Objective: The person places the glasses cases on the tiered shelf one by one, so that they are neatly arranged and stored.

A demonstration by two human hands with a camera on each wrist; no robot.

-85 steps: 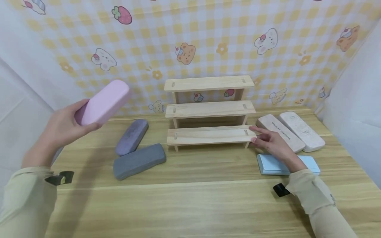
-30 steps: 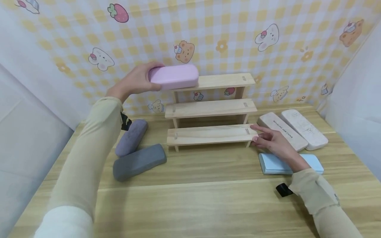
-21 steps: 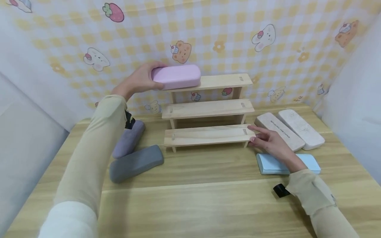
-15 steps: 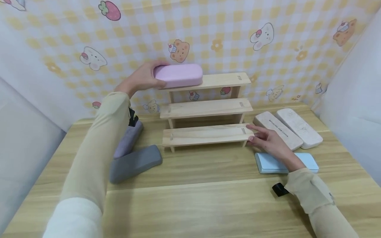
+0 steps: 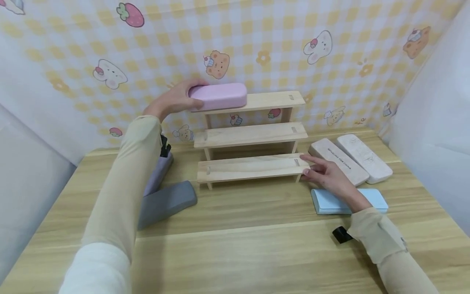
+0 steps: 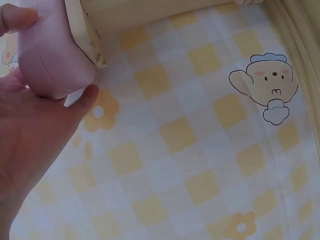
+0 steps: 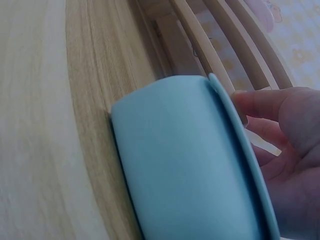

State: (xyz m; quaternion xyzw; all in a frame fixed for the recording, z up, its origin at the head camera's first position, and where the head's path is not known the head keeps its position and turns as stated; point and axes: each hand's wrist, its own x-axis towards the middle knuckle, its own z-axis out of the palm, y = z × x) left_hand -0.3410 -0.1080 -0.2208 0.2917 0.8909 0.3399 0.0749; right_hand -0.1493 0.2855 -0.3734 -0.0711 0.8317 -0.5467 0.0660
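A pink glasses case (image 5: 220,96) lies lengthwise on the left part of the top shelf of a three-step wooden display rack (image 5: 249,134). My left hand (image 5: 176,98) grips its left end, fingers behind and thumb in front. In the left wrist view the case (image 6: 52,47) sits against the shelf's end, and part of the left hand (image 6: 35,125) wraps it. My right hand (image 5: 327,173) pinches the right end of the lowest shelf between thumb and fingers. Beneath the right wrist is a light blue glasses case (image 5: 372,199), large in the right wrist view.
On the left, a dark grey glasses case (image 5: 169,203) and a purple-grey case (image 5: 159,173) lie partly behind the left sleeve. A beige lettered case (image 5: 339,161) and a white patterned case (image 5: 363,158) lie right of the rack. A checked cloth (image 5: 158,53) hangs behind.
My left hand has carried the pink glasses case from the left in to the top shelf, turning it level. It has barely shifted there since. The right hand has kept its hold.
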